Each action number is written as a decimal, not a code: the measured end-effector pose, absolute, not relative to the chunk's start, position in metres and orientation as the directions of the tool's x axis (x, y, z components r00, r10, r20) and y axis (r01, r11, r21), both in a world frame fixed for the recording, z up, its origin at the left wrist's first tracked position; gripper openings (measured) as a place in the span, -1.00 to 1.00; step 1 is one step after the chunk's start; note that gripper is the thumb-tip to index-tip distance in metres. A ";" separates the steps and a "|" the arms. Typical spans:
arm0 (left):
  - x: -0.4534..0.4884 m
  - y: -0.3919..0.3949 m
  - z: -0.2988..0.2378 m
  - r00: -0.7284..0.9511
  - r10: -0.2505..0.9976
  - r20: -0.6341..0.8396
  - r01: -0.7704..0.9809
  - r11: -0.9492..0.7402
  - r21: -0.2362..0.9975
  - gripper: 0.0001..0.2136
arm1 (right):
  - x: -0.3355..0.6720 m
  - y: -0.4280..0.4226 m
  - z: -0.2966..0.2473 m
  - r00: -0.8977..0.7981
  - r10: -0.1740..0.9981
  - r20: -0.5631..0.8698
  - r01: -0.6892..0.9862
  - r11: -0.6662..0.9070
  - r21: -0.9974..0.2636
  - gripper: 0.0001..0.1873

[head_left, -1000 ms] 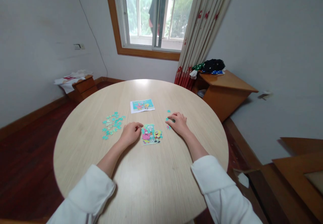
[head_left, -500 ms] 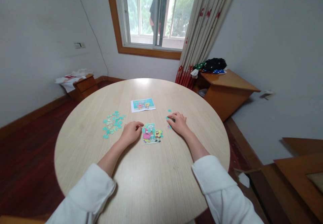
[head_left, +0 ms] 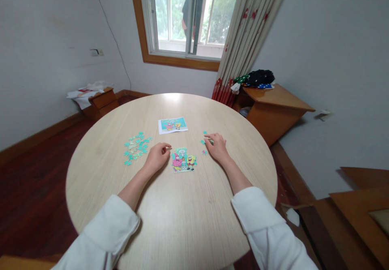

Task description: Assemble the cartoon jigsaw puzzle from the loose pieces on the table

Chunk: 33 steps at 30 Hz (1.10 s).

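Note:
A partly built cartoon jigsaw (head_left: 183, 161) lies in the middle of the round wooden table (head_left: 170, 213). My left hand (head_left: 157, 157) rests just left of it, fingers curled with thumb and forefinger pinched together; what they hold is too small to name. My right hand (head_left: 216, 146) lies to the right of the jigsaw, fingertips pressing on a teal piece (head_left: 208, 141) among a few loose teal pieces (head_left: 203, 142). A pile of several teal pieces (head_left: 135, 147) sits further left. The printed reference picture (head_left: 172, 125) lies beyond the jigsaw.
A low wooden cabinet (head_left: 273, 108) with dark clothes on top stands at the right, beside a curtain (head_left: 243, 39). A small wooden box with papers (head_left: 97, 97) sits on the floor at the left. A window (head_left: 185, 14) is straight ahead.
My right hand's fingers slid slightly away from me over the loose teal pieces. The left hand stayed beside the jigsaw. The view shifted a little.

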<state>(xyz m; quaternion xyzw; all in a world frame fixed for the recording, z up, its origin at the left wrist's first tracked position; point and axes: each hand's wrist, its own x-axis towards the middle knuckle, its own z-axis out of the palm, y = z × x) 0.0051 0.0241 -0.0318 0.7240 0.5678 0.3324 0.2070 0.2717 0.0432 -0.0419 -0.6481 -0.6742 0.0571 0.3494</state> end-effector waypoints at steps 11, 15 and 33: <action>0.006 0.028 -0.027 -0.057 0.950 0.306 0.539 -0.229 0.811 -0.84 | 0.287 0.067 -0.047 0.346 0.868 0.357 0.713 0.004 -0.701 -0.61; 0.002 0.032 -0.026 -0.113 0.941 0.319 0.493 -0.226 0.840 -0.89 | 0.288 0.076 -0.048 0.352 0.874 0.335 0.678 0.009 -0.735 -0.58; -0.048 0.048 -0.005 -0.523 0.843 0.129 -0.061 -0.188 0.980 -0.89 | 0.271 0.060 -0.041 -0.111 0.916 0.385 0.870 0.277 -0.409 -0.77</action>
